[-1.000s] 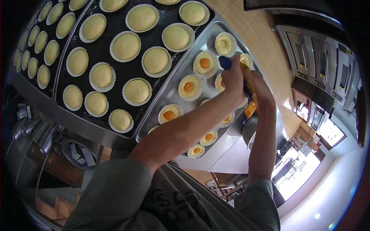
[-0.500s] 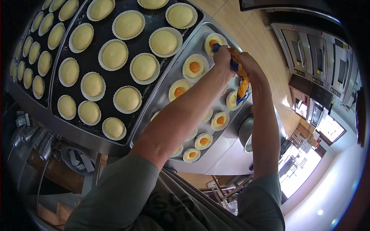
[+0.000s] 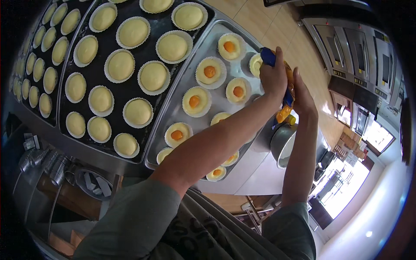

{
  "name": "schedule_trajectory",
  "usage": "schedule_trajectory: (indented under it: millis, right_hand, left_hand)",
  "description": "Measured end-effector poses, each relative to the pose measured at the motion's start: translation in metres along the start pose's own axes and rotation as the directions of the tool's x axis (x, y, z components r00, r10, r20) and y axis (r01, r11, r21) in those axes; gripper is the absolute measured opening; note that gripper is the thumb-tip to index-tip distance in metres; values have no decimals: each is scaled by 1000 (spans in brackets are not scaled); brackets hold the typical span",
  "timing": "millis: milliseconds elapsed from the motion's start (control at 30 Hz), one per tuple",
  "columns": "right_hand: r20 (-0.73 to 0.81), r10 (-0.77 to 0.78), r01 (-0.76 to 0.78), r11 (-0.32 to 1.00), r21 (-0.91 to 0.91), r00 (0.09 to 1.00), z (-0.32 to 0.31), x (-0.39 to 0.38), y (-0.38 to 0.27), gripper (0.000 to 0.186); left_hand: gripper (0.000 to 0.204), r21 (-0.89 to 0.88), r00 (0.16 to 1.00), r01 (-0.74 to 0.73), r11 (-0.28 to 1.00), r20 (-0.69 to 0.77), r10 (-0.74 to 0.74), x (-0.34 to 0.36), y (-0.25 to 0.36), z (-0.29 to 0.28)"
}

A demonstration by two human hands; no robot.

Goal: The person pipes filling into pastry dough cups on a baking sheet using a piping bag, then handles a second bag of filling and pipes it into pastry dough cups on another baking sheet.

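Both of my hands grip an orange and blue squeeze pouch (image 3: pixel 284 114) over the right edge of a silver baking tray (image 3: pixel 177 110). My left hand (image 3: pixel 274 78) is closed around its upper part, and my right hand (image 3: pixel 303 99) presses from the right side. A yellow tip or cap shows at the pouch's lower end. On the tray sit several pale rounds in white paper cups, many with an orange blob on top, such as this topped round (image 3: pixel 209 72). One paper cup (image 3: pixel 255 65) beside my left hand is partly hidden. My left forearm covers part of the tray.
To the left, a black baking tray (image 3: pixel 113 93) holds several plain pale rounds in paper cups; another stands farther left. A metal bowl (image 3: pixel 284 145) is by my right forearm. Ovens (image 3: pixel 355 47) line the far right. Below left are foil-like ducts and a round container (image 3: pixel 93 184).
Both hands and the pouch have moved right, toward the tray's right edge. My view has shifted slightly, and more topped rounds now show to the left of my hands.
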State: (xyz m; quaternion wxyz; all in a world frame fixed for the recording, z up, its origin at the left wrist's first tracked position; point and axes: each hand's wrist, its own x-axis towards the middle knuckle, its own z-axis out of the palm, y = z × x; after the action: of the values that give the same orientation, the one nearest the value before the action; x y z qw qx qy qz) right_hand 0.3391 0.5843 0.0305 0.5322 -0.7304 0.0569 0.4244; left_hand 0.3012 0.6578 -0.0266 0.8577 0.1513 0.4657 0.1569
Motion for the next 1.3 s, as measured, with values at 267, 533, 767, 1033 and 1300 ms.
schedule_trajectory:
  millis: [267,533,767,1033,1300]
  right_hand:
    - [182,-40,116,896,-429,982,-67,-31,41,40]
    - [-22,-56,53,995,-89,998,-75,-29,77,22]
    - [-71,174,-181,977,-111,982,-83,-17,53,34]
    - [-143,27,-30,999,-21,989,-30,11,57,63]
    - [-162,113,-141,975,-171,980,-28,56,57,62]
  left_hand:
    - [48,220,918,97,971,356,-173,1,-57,-12]
    - [38,324,779,-49,945,604,-167,-4,-51,-31]
    - [42,233,800,144,962,545,-251,-3,-69,-32]
    - [47,-73,704,615,785,498,-506,25,-67,-20]
    - [46,-163,705,656,737,482,-521,68,-74,-23]
